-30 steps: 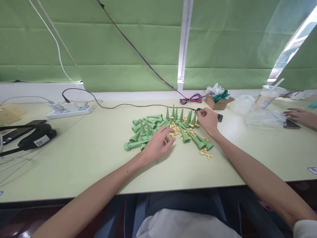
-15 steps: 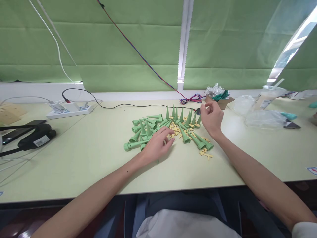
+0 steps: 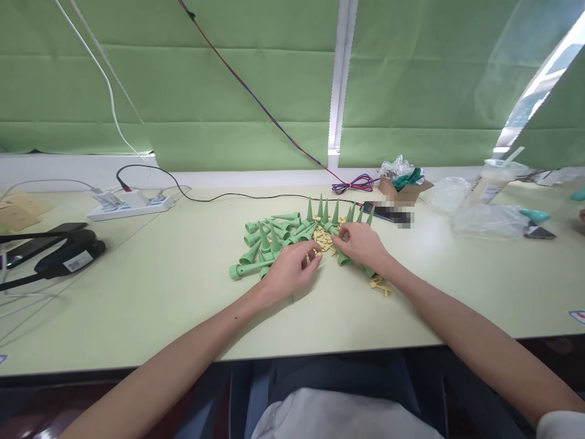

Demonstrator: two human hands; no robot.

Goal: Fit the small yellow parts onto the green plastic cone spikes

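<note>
My left hand (image 3: pixel 292 266) rests low over the near side of the pile, fingers curved, with a small gap between thumb and fingertips. Nothing held shows there. A thin green tip pokes out below this hand. Beside it lie hollow green plastic spikes (image 3: pixel 249 269) with ribbed collars, several heaped and two upright. Small yellow plastic pieces (image 3: pixel 323 238) are scattered between my hands. My right hand (image 3: pixel 363 245) is bent over their right side, thumb and fingers curled close together; what its fingertips touch is hidden. Behind it stands a row of upright green spikes (image 3: pixel 336 211).
A phone (image 3: pixel 388 213) on a black cable lies behind my right hand, before a small cardboard box (image 3: pixel 404 194). Farther right are a drink cup (image 3: pixel 491 183) and plastic bags (image 3: pixel 489 221). A power strip (image 3: pixel 132 207) and a black strapped device (image 3: pixel 68 256) sit left.
My right hand has moved left and nearer, from beside the upright spikes to the yellow pieces, uncovering the phone. My left hand has stayed almost still.
</note>
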